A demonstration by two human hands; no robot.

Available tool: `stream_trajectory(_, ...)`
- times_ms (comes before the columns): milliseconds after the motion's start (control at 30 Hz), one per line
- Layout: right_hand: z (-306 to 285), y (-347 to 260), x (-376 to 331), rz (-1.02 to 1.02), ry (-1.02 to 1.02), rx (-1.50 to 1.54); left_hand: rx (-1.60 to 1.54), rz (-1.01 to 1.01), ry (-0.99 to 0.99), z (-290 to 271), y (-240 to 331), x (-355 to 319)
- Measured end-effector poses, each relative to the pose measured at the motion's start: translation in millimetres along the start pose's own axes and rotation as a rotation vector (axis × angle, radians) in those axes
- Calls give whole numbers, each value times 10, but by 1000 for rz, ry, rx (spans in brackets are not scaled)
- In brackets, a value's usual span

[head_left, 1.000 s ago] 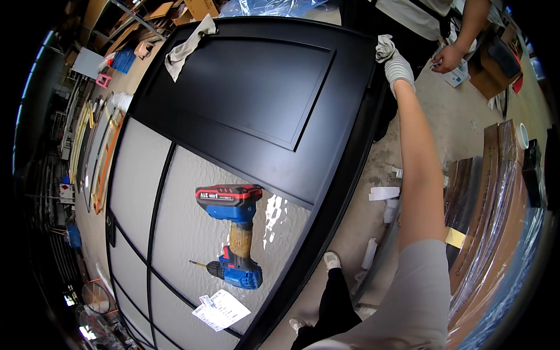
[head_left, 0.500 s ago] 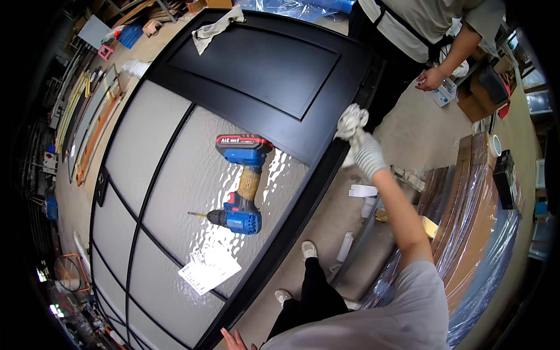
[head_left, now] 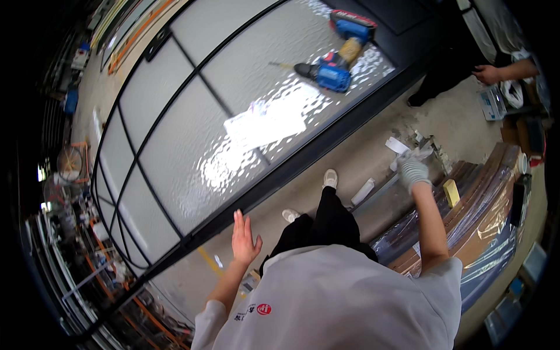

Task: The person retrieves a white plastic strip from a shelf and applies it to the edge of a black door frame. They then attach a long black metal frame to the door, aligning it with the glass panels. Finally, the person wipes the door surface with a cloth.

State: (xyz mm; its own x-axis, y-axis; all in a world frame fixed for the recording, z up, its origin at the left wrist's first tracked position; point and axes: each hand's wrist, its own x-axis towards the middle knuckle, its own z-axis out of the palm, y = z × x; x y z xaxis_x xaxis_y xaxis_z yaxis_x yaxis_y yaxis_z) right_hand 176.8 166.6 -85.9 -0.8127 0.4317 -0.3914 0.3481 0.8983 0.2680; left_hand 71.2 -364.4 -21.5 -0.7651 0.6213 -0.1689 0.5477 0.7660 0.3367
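A large door or panel with a black frame [head_left: 303, 156] and wavy textured glass [head_left: 192, 137] lies flat in front of me. My left hand [head_left: 245, 242] is bare and open, its fingertips by the frame's near edge. Out to the right, away from the panel, my right hand [head_left: 415, 172] wears a pale striped glove. It is closed on a crumpled whitish rag [head_left: 421, 154], slightly blurred. On the glass lie a blue and red cordless drill [head_left: 334, 77] with a long bit and a white paper sheet [head_left: 248, 129], partly lost in glare.
Plastic-wrapped long boards [head_left: 461, 201] are stacked at my right, with a yellow block [head_left: 451, 193] on them. Another person's hand [head_left: 487, 74] shows at the upper right, above a blue-white box [head_left: 493, 105]. A white bottle-like item [head_left: 363, 191] lies near my shoes. Racks and clutter fill the left.
My right hand has left the panel's black corner with the rag and swung right and back. My left hand has come further into view. The view has turned, shifting the drill toward the upper right.
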Motion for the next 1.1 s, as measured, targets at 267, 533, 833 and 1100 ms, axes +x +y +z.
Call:
stream_trajectory(267, -1555, -2084, -470, -157, 316, 347, -238, 53, 96, 4, -237, -839)
stream_trajectory(533, -1640, -5220, -2120, -1356, -27, 517, -266, -431, 246, 147, -972, -2683)
stream_trajectory(833, -1880, -5437, -1767, -1191, 388, 483, -372, -1048, 489, 806, -950, -3934)
stream_trajectory(1100, -1999, -6861, -2143, -1635, 317, 240, -533, -1310, 680, 1052, -1179, -4101)
